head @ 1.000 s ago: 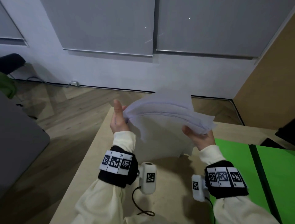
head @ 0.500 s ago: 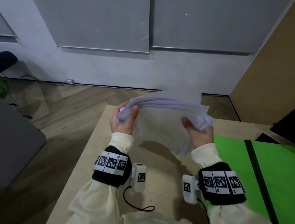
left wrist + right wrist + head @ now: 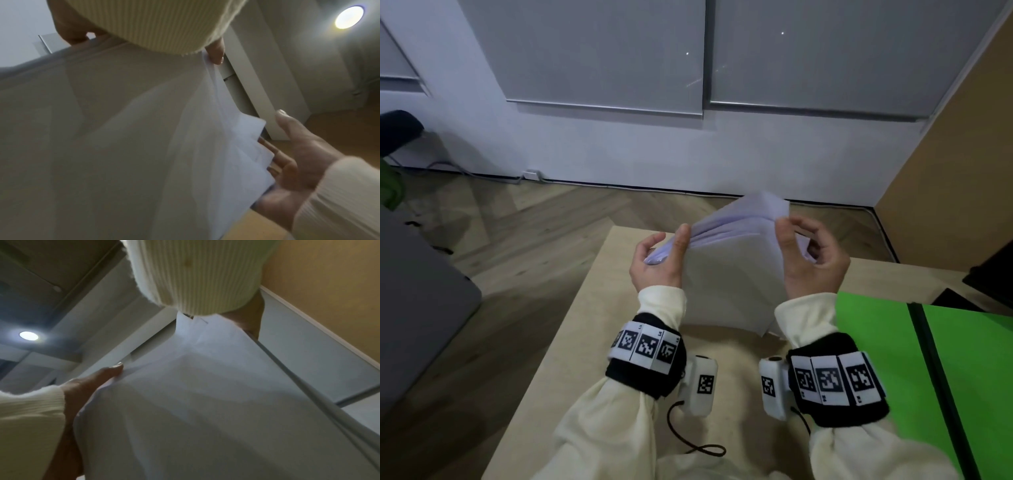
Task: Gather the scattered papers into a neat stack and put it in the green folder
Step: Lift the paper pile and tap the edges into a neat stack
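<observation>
The sheaf of white papers (image 3: 729, 270) is held upright in the air above the light wooden table (image 3: 585, 325), not yet squared: its top edges fan apart and the lower corners sit stepped. The left hand (image 3: 657, 263) pinches the top left corner between thumb and fingers. The right hand (image 3: 813, 260) curls round the top right edge, thumb in front; how firmly it grips is hard to judge, since the sleeve hides most of it in the wrist view. The green folder (image 3: 876, 349) lies open on the table, near right. The risk is the loose inner sheets: with only the top corners held, one could slide out and drop, or the fanned edges could catch and crease on entering the folder
</observation>
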Tool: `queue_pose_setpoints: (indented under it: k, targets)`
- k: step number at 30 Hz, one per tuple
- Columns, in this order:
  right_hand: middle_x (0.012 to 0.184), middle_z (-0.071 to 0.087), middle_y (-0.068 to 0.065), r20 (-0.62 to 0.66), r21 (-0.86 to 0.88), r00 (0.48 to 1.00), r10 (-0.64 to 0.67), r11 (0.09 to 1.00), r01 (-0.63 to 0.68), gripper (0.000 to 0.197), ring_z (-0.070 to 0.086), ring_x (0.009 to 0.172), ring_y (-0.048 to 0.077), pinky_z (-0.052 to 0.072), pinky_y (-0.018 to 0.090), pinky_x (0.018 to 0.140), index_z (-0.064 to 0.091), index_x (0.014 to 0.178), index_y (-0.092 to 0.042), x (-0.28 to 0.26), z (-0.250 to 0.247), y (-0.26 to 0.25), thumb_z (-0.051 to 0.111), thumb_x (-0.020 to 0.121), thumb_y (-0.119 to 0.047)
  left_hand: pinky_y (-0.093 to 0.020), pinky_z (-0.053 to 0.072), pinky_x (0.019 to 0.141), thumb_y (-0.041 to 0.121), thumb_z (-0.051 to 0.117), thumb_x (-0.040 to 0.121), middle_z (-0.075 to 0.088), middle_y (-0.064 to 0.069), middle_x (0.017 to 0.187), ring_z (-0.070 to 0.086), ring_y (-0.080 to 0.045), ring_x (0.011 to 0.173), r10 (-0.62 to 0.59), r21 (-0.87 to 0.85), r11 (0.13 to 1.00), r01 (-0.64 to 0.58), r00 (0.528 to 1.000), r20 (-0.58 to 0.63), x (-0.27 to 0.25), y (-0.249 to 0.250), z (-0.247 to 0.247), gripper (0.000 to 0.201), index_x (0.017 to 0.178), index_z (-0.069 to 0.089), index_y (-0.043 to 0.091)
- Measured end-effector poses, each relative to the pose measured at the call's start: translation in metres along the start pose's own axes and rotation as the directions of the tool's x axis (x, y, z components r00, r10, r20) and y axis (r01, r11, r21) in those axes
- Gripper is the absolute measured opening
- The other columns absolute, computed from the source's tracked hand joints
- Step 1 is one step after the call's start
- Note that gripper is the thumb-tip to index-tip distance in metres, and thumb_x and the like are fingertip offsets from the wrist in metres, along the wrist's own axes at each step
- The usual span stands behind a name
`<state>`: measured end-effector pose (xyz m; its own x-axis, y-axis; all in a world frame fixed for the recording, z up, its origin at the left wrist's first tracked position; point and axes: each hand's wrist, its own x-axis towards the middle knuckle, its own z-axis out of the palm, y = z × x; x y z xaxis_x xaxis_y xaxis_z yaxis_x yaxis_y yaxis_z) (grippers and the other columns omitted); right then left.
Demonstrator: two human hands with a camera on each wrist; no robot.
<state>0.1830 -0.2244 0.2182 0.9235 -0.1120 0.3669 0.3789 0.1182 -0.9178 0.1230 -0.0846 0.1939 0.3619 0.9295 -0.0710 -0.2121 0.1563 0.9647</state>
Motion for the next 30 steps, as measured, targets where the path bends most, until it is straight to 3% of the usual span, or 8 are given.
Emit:
queue_pose_setpoints:
  k: [5,9,12,15,20,23,27,30]
  targets:
    - [0.103,0.069,0.011,0.044,-0.031,0.994,-0.102,0.994,0.103,0.015,0.065,0.097,0.017,0.051,0.023,0.087,0.071,0.095,-0.013,0.000,0.002,0.003,0.068,0.082,-0.009,-0.006,0.042,0.047,0.016,0.080,0.068,0.057,0.016,0.042,0.050,0.005,0.040,0.023,0.031,0.999,-0.026,0.994,0.108,0.001,0.001,-0.004,0.021,0.064,0.059,0.015]
    - [0.106,0.070,0.014,0.033,-0.033,0.996,-0.082,0.996,0.083,0.019,0.065,0.099,0.017,0.049,0.019,0.087,0.071,0.097,-0.007,0.010,0.001,0.006,0.071,0.079,-0.011,-0.009,0.044,0.049,0.013,0.083,0.063,0.059,0.014,0.047,0.050,0.004,0.045,0.072,0.098,0.990,-0.098,0.968,0.240,0.004,0.002,-0.010,0.021,0.063,0.062,0.018]
    - [0.094,0.070,0.008,0.035,-0.043,0.996,-0.088,0.995,0.089,0.015,0.063,0.084,0.004,0.048,0.014,0.079,0.070,0.094,-0.008,0.017,0.000,0.008,0.071,0.079,-0.009,-0.011,0.051,0.056,0.011,0.086,0.059,0.064,0.004,0.064,0.057,0.004,0.050,0.070,0.132,0.984,-0.117,0.946,0.318,0.005,0.004,-0.011,0.025,0.068,0.065,0.020]
    - [0.069,0.065,-0.019,0.004,-0.017,0.999,-0.037,0.999,0.037,0.011,0.054,0.063,-0.009,0.045,0.012,0.067,0.065,0.081,-0.018,0.026,-0.004,0.016,0.064,0.084,-0.007,-0.011,0.052,0.057,0.006,0.086,0.059,0.066,0.007,0.065,0.059,0.005,0.051,0.046,0.162,0.981,-0.107,0.939,0.342,0.009,0.002,-0.013,0.028,0.070,0.064,0.021]
    - [0.050,0.048,-0.016,-0.086,0.180,0.979,0.183,0.970,-0.166,0.018,0.038,0.055,0.007,0.030,0.024,0.054,0.053,0.064,-0.026,0.040,-0.021,0.040,0.054,0.074,-0.010,-0.012,0.051,0.054,0.008,0.083,0.063,0.066,0.014,0.057,0.059,0.005,0.047,-0.047,0.160,0.987,0.004,0.963,0.264,0.021,-0.004,-0.014,0.024,0.067,0.065,0.024]
    - [0.060,0.054,-0.007,0.039,0.203,0.962,0.272,0.940,-0.274,0.007,0.046,0.057,0.009,0.037,0.023,0.055,0.054,0.070,-0.025,0.034,-0.027,0.047,0.060,0.072,-0.021,-0.008,0.049,0.050,0.007,0.082,0.065,0.067,0.014,0.054,0.059,0.008,0.044,-0.076,0.158,0.987,0.035,0.961,0.266,0.024,-0.002,-0.012,0.025,0.068,0.064,0.025]
    - [0.075,0.068,-0.011,0.362,0.294,0.893,0.269,0.876,-0.382,0.067,0.060,0.066,0.007,0.049,0.020,0.061,0.062,0.097,-0.024,0.028,-0.039,0.067,0.068,0.051,-0.073,-0.010,0.051,0.050,0.014,0.081,0.067,0.065,0.007,0.067,0.063,-0.005,0.053,-0.106,0.186,0.981,0.058,0.959,0.263,0.026,-0.003,-0.010,0.021,0.069,0.064,0.026]
    - [0.087,0.073,-0.010,0.390,0.184,0.882,0.264,0.917,-0.355,0.059,0.065,0.080,0.005,0.053,0.018,0.073,0.070,0.095,-0.021,0.021,-0.045,0.074,0.080,0.049,-0.056,-0.016,0.054,0.056,0.018,0.080,0.069,0.065,0.004,0.069,0.062,-0.012,0.061,-0.112,0.207,0.977,0.058,0.959,0.259,0.028,-0.005,-0.011,0.018,0.069,0.063,0.026]
